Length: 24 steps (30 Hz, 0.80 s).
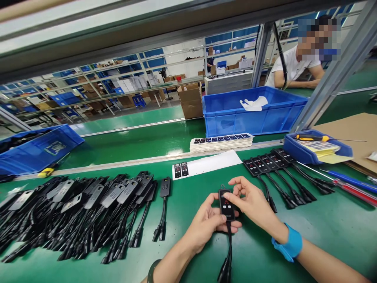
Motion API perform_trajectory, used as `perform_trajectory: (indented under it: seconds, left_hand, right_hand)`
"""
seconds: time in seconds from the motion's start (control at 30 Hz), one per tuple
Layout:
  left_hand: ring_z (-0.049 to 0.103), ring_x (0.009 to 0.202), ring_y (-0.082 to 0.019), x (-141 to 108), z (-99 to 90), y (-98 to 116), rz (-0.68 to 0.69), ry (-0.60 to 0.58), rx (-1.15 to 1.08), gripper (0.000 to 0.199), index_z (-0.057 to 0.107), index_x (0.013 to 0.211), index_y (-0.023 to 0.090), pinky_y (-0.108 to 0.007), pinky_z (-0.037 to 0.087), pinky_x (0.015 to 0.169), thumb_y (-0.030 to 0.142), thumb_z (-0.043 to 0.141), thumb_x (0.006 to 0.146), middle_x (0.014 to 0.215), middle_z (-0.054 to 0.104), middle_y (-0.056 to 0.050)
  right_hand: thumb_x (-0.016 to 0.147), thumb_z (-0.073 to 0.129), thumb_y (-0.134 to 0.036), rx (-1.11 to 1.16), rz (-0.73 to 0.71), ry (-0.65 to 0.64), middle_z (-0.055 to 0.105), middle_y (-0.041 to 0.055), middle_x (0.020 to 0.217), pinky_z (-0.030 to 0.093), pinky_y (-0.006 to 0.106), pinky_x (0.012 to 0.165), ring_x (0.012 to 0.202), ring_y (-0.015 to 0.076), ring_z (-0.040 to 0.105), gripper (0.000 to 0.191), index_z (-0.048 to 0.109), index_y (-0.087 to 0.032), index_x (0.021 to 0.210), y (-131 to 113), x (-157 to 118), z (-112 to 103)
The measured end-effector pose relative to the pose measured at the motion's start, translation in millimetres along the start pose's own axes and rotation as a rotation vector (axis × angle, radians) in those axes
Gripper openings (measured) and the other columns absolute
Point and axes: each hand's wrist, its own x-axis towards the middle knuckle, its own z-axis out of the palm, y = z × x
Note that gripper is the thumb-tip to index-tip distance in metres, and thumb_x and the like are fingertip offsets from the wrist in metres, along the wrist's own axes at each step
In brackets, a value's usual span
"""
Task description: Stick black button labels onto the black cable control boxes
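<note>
A black controller (226,210) with a dark face, white buttons and a metal loop on top is held upright above the green table, its two cables hanging down. My left hand (210,220) grips its lower part, thumb on the front and fingers behind. The thumb of my right hand (249,200) presses on the upper face, with the index finger curled near the top loop. To the left lies a large pile of black controllers (97,196), and one controller (165,187) lies apart. Several labelled controllers (266,163) lie in a row at the right.
A label strip (212,163) with two stickers lies ahead, before a stack of label sheets (220,144). Blue bins stand at left (38,149) and centre back (250,118). Screwdrivers (353,188) and a small blue tray (318,155) are at right. A person sits beyond.
</note>
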Motion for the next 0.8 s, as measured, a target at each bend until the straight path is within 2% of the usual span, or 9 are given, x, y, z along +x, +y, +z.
perform_trajectory:
  seconds: [0.1, 0.2, 0.33, 0.4, 0.47, 0.53, 0.6, 0.7, 0.8]
  left_hand:
    - [0.072, 0.074, -0.025, 3, -2.3, 3, 0.042, 0.039, -0.047, 0.039, 0.049, 0.108, 0.015, -0.036, 0.056, 0.069, 0.043, 0.059, 0.084, 0.088, 0.071, -0.012]
    - [0.071, 0.076, -0.023, 5, -3.6, 5, 0.09, 0.072, -0.064, 0.031, 0.05, 0.107, 0.014, -0.03, 0.055, 0.062, 0.041, 0.048, 0.092, 0.09, 0.071, -0.013]
    - [0.071, 0.077, -0.021, 7, -3.9, 2, 0.119, 0.108, -0.051, 0.029, 0.047, 0.115, 0.016, -0.027, 0.055, 0.062, 0.036, 0.045, 0.095, 0.09, 0.071, -0.01]
    - [0.071, 0.075, -0.02, 7, -3.7, -1, 0.136, 0.13, 0.009, 0.035, 0.043, 0.12, 0.017, -0.026, 0.055, 0.06, 0.039, 0.048, 0.094, 0.089, 0.071, -0.009]
    - [0.071, 0.07, -0.02, 8, -3.4, -4, 0.161, 0.143, 0.085, 0.042, 0.039, 0.123, 0.017, -0.026, 0.055, 0.058, 0.042, 0.052, 0.092, 0.087, 0.071, -0.008]
    - [0.07, 0.064, -0.019, 9, -3.2, -7, 0.179, 0.142, 0.147, 0.048, 0.037, 0.122, 0.017, -0.025, 0.054, 0.055, 0.047, 0.055, 0.089, 0.08, 0.07, -0.006]
    - [0.068, 0.058, -0.018, 9, -3.5, -10, 0.197, 0.141, 0.189, 0.05, 0.037, 0.119, 0.016, -0.024, 0.053, 0.051, 0.051, 0.055, 0.088, 0.073, 0.069, -0.004]
    - [0.067, 0.053, -0.017, 11, -4.9, -12, 0.207, 0.154, 0.225, 0.052, 0.038, 0.117, 0.016, -0.025, 0.053, 0.05, 0.055, 0.055, 0.087, 0.068, 0.068, -0.002]
    - [0.068, 0.057, -0.018, 13, -6.9, -12, 0.203, 0.173, 0.21, 0.052, 0.04, 0.119, 0.018, -0.027, 0.055, 0.054, 0.055, 0.055, 0.086, 0.079, 0.071, -0.005]
  right_hand:
    - [0.079, 0.067, -0.04, -0.021, -0.026, -0.113, 0.052, 0.0003, 0.083, 0.047, 0.025, 0.051, 0.066, 0.014, 0.053, 0.045, 0.052, -0.022, 0.118, 3, -2, 6]
    - [0.076, 0.069, -0.033, -0.023, -0.039, -0.227, 0.056, 0.0056, 0.101, 0.049, 0.027, 0.055, 0.071, 0.0153, 0.055, 0.062, 0.045, -0.023, 0.133, 1, -7, 13]
    - [0.07, 0.073, -0.028, 0.14, 0.024, -0.366, 0.05, 0.0088, 0.132, 0.055, 0.03, 0.07, 0.094, 0.0199, 0.059, 0.091, 0.025, -0.027, 0.147, -4, -10, 16]
    - [0.08, 0.063, -0.035, 0.18, 0.02, -0.366, 0.053, 0.0087, 0.131, 0.052, 0.034, 0.087, 0.103, 0.021, 0.058, 0.078, 0.026, -0.024, 0.148, -5, -10, 15]
    - [0.091, 0.047, -0.041, 0.153, -0.008, -0.315, 0.058, 0.0091, 0.126, 0.045, 0.038, 0.098, 0.109, 0.0213, 0.056, 0.058, 0.035, -0.02, 0.144, -5, -9, 14]
    - [0.094, 0.039, -0.043, 0.117, -0.024, -0.266, 0.06, 0.0097, 0.123, 0.046, 0.038, 0.095, 0.107, 0.0216, 0.057, 0.052, 0.04, -0.019, 0.141, -4, -9, 14]
    - [0.094, 0.04, -0.042, 0.103, -0.032, -0.242, 0.063, 0.0095, 0.118, 0.051, 0.034, 0.08, 0.092, 0.0205, 0.061, 0.052, 0.04, -0.018, 0.14, -2, -9, 15]
    - [0.094, 0.04, -0.041, 0.095, -0.047, -0.236, 0.068, 0.0065, 0.1, 0.05, 0.03, 0.06, 0.067, 0.0165, 0.058, 0.051, 0.041, -0.018, 0.14, 2, -9, 17]
    - [0.095, 0.039, -0.042, 0.034, -0.075, -0.239, 0.067, 0.0046, 0.09, 0.051, 0.031, 0.061, 0.065, 0.0164, 0.057, 0.052, 0.04, -0.018, 0.141, 5, -9, 20]
